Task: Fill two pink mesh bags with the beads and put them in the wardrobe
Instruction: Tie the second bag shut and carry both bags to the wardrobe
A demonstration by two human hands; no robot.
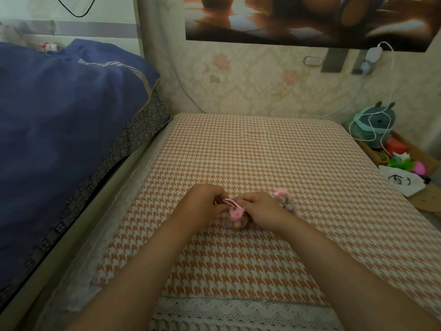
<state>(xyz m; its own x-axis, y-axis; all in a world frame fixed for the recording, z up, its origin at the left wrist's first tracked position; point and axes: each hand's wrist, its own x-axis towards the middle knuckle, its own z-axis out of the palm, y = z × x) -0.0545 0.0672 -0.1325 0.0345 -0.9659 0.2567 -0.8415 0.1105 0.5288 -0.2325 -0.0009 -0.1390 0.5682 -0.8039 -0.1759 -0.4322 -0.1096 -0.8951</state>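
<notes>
head camera looks down on a houndstooth-covered surface (262, 149) that spreads ahead of both forearms, with a blue quilt (59, 120) well off to the left-hand side and a clutter of toys (396, 158) well off to the right-hand side.

nearer in, a finished-looking pink mesh bag (286, 201) lies just beyond and to the outside of the right hand (260, 211), its round beads bulging the mesh, gathered pink top pointing away from the person. it appears to touch or nearly touch the right knuckles; the blur makes that hard to settle.

between the two hands sits the second pink mesh bag (236, 219), its beaded belly resting on the cloth just toward the person from the fingertips, its neck rising up into the gap. the left hand (202, 206) is curled narrow, pinching a pink drawstring (230, 202) end; the right hand is likewise pinched narrow on the other side of the neck. the string runs roughly left to right from one hand to the other, across the bag's upright axis.

judging by this, the neck is being cinched, so the pull should go outward along that line, both hands equally near. afterwards the right hand is closer to the other bag.
</notes>
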